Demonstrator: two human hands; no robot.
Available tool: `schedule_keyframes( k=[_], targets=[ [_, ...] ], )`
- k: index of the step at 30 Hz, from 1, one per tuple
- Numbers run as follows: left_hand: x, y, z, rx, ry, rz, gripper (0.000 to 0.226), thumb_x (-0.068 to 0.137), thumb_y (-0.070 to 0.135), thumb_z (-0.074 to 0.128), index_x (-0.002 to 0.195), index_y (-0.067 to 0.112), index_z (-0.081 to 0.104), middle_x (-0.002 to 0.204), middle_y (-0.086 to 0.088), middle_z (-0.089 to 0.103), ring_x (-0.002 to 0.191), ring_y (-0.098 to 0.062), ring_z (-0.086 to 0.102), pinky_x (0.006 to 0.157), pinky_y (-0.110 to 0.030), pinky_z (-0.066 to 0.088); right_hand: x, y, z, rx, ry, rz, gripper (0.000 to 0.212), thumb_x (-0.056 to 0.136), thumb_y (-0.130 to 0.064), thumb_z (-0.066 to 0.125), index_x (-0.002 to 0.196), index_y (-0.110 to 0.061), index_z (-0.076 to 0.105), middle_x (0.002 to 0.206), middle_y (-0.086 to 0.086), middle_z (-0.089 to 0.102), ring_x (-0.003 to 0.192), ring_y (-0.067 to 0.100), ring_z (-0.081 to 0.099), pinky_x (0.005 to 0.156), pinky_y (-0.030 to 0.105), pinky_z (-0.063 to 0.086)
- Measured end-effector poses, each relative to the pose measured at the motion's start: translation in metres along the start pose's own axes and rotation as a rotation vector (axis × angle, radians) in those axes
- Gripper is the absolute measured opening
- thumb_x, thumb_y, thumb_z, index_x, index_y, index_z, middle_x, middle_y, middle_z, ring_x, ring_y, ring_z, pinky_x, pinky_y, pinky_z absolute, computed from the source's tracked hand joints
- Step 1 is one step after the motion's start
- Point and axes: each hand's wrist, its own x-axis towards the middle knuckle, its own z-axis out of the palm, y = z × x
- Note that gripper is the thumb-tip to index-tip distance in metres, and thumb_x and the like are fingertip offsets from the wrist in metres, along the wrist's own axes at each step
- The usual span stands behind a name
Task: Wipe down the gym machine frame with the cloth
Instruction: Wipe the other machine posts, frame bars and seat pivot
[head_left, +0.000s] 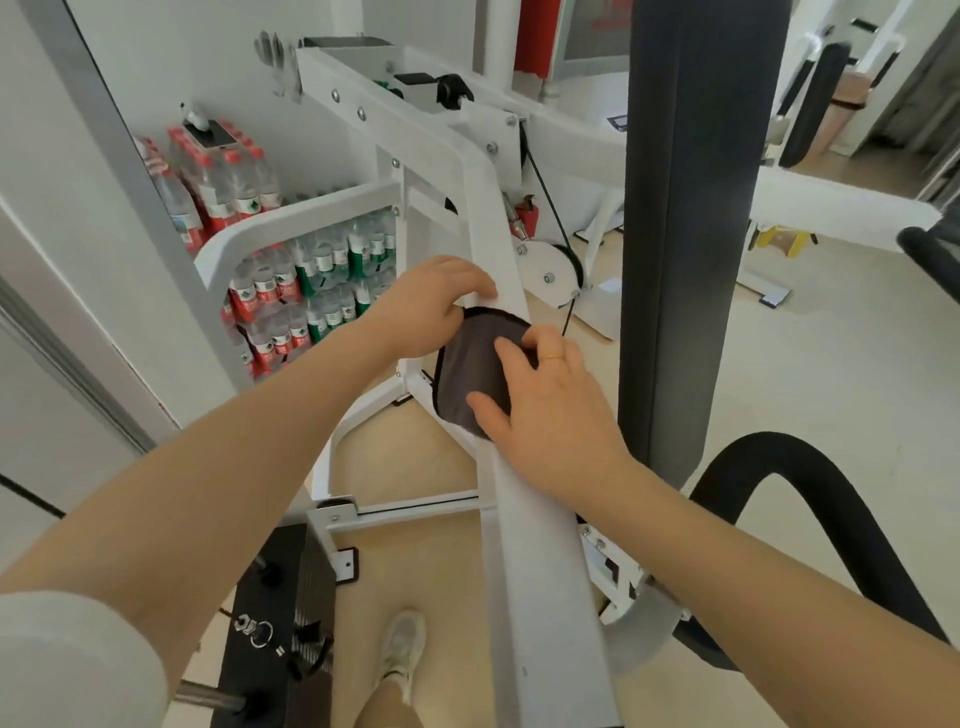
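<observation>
A white sloping beam of the gym machine frame (540, 545) runs from the bottom centre up toward the top left. A dark grey folded cloth (470, 364) lies draped over the beam at mid-height. My right hand (545, 400) rests flat on the cloth with straight fingers, a gold ring on one finger. My left hand (431, 306) sits just above the cloth, its fingers curled over the beam's edge and its thumb at the cloth's upper corner.
A tall dark padded post (685, 234) stands right of the beam. A curved black padded handle (810, 499) is at lower right. Shrink-wrapped packs of water bottles (291, 280) are stacked at left. A black weight stack (280, 613) sits below, beside my shoe (402, 649).
</observation>
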Motion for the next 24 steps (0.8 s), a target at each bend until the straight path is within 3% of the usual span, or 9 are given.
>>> schedule_keyframes(
  k=[3, 6, 11, 17, 21, 24],
  targets=[
    [0.013, -0.013, 0.004, 0.023, -0.037, 0.021, 0.062, 0.074, -0.014, 0.039, 0.129, 0.012, 0.051, 0.14, -0.004, 0.045, 0.132, -0.021, 0.035, 0.109, -0.029, 0.022, -0.011, -0.002, -0.001, 0.04, -0.085, 0.04, 0.063, 0.095, -0.05, 0.034, 0.148, -0.021, 0.016, 0.15, 0.003, 0.011, 0.132, 0.022, 0.023, 0.1, 0.036, 0.04],
    [0.035, -0.028, 0.002, 0.011, -0.086, -0.03, 0.065, 0.079, -0.011, 0.037, 0.137, 0.018, 0.041, 0.15, -0.001, 0.03, 0.138, -0.019, 0.024, 0.11, -0.027, 0.017, 0.007, -0.008, 0.002, 0.054, -0.119, 0.076, 0.062, 0.096, -0.043, 0.036, 0.149, -0.02, 0.011, 0.153, 0.006, 0.005, 0.133, 0.028, 0.024, 0.104, 0.037, 0.036],
    [0.08, -0.063, 0.006, 0.008, -0.141, -0.004, 0.069, 0.078, -0.014, 0.035, 0.141, 0.015, 0.034, 0.153, -0.003, 0.023, 0.142, -0.021, 0.014, 0.114, -0.027, 0.008, 0.063, -0.007, 0.01, 0.043, -0.106, 0.161, 0.06, 0.098, -0.035, 0.036, 0.15, -0.02, 0.008, 0.155, 0.006, 0.001, 0.139, 0.031, 0.012, 0.109, 0.036, 0.028],
    [0.12, -0.093, 0.01, -0.017, -0.084, 0.007, 0.067, 0.079, -0.013, 0.037, 0.141, 0.01, 0.035, 0.152, -0.007, 0.024, 0.142, -0.025, 0.014, 0.115, -0.03, 0.007, 0.137, 0.003, 0.008, 0.102, -0.098, 0.209, 0.059, 0.097, -0.032, 0.038, 0.15, -0.026, 0.013, 0.157, -0.002, 0.005, 0.143, 0.027, 0.005, 0.112, 0.039, 0.022],
    [0.134, -0.114, 0.014, -0.032, -0.077, 0.0, 0.068, 0.079, -0.013, 0.037, 0.142, 0.011, 0.032, 0.153, -0.006, 0.023, 0.142, -0.022, 0.015, 0.115, -0.029, 0.01, 0.126, 0.003, 0.01, 0.057, -0.179, 0.176, 0.06, 0.098, -0.03, 0.034, 0.15, -0.031, 0.004, 0.158, -0.009, -0.005, 0.144, 0.02, -0.011, 0.112, 0.039, 0.024],
    [0.143, -0.126, 0.018, -0.084, -0.004, 0.024, 0.067, 0.076, -0.015, 0.035, 0.137, 0.012, 0.041, 0.148, -0.004, 0.033, 0.138, -0.023, 0.024, 0.112, -0.03, 0.018, 0.133, 0.006, 0.01, 0.061, -0.193, 0.164, 0.06, 0.098, -0.028, 0.032, 0.149, -0.033, 0.001, 0.157, -0.013, -0.01, 0.143, 0.016, -0.016, 0.111, 0.036, 0.025]
  ],
)
